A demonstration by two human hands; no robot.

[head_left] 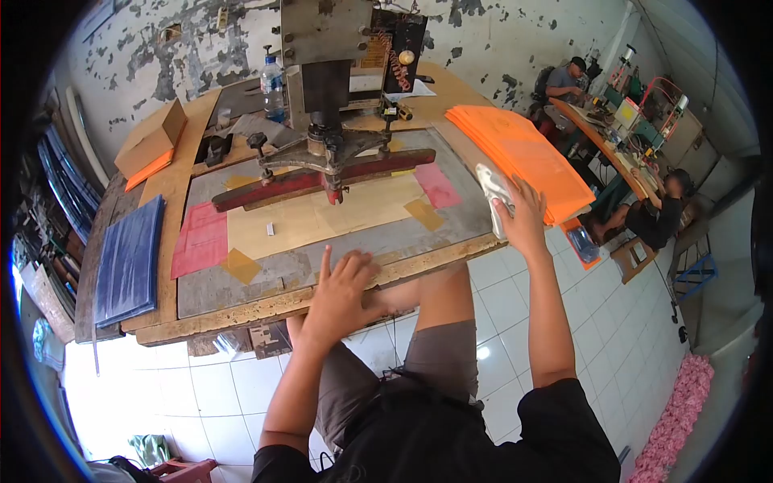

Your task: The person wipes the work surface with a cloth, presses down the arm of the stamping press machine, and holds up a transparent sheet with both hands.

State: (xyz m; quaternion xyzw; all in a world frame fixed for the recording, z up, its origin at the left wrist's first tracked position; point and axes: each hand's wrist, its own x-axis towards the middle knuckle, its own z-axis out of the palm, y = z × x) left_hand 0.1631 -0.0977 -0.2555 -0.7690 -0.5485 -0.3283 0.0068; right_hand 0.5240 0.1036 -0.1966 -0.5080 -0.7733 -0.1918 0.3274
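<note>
My left hand [342, 294] hovers by the front edge of the worktable, its fingers spread and nothing in them. Ahead of it, a pale yellow sheet [346, 211] lies on the grey metal plate [310, 262], with a small white piece [270, 229] on top. My right hand [525, 219] is at the table's right side, fingers apart, between an orange stack of sheets [519, 157] and a crumpled whitish wad [493, 193]. Its thumb overlaps the wad, and its fingertips lie along the stack's near edge. Above the yellow sheet stands a press head with a red bar [322, 179].
Blue plastic sheets [130, 259] lie at the left, with a cardboard box [151, 138] behind them. A water bottle [272, 87] stands beside the press column. Pink sheets [201, 235] and tape patches border the yellow sheet. Two people [656, 209] sit at a bench on the right.
</note>
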